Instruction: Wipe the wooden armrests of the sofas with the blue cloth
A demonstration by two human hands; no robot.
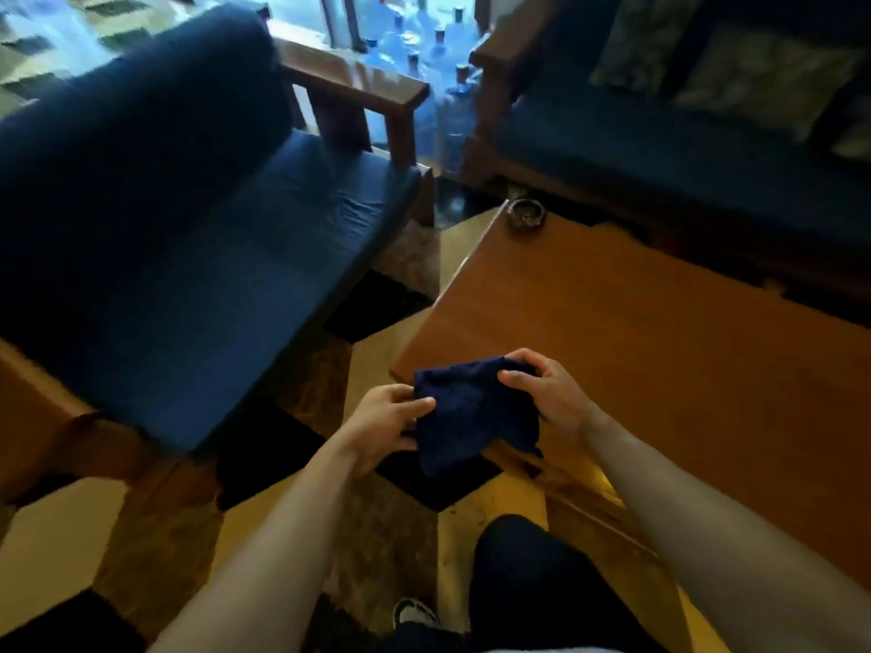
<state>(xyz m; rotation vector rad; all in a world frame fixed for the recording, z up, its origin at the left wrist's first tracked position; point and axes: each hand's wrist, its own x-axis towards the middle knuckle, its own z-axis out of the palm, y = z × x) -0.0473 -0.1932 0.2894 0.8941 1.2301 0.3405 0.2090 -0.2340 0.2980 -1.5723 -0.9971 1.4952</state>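
- Gripping the blue cloth (473, 412) from either side, left hand (384, 419) and right hand (549, 395) hold it above the desk (660, 369) corner.
- Wooden armrest (351, 75) stands well apart.

Navy cloth (476, 417), blue sofa cushions (226, 256), reddish-brown wooden armrest (358, 82) and table (660, 351), black-and-tan checkered floor (377, 322).
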